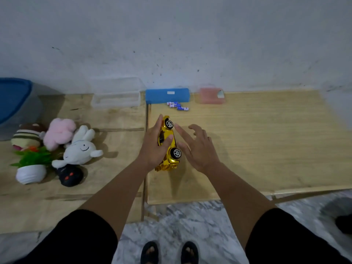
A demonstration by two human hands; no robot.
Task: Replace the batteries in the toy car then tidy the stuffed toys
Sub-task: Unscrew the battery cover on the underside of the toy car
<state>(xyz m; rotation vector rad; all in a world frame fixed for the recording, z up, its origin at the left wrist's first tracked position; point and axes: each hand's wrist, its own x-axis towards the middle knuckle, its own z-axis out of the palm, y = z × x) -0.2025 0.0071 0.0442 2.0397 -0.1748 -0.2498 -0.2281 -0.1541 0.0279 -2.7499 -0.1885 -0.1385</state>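
A shiny gold toy car (170,141) is tipped on its side above the right table, wheels facing right. My left hand (155,147) grips it around the roof, thumb across its side. Just right of the car hovers my right hand (196,147), fingers spread and holding nothing. Loose batteries (178,106) with blue and white wrappers lie at the back by a blue case (167,95). Stuffed toys sit on the left table: a white rabbit (81,148), a pink plush (59,132) and a striped brown plush (26,137).
A clear plastic box (116,96) and a pink box (211,95) stand at the back by the wall. A potted fake plant (31,166) and a black remote (69,176) lie near the plush toys. A blue-lidded bin (13,100) stands far left. A gap (146,115) separates the two tables.
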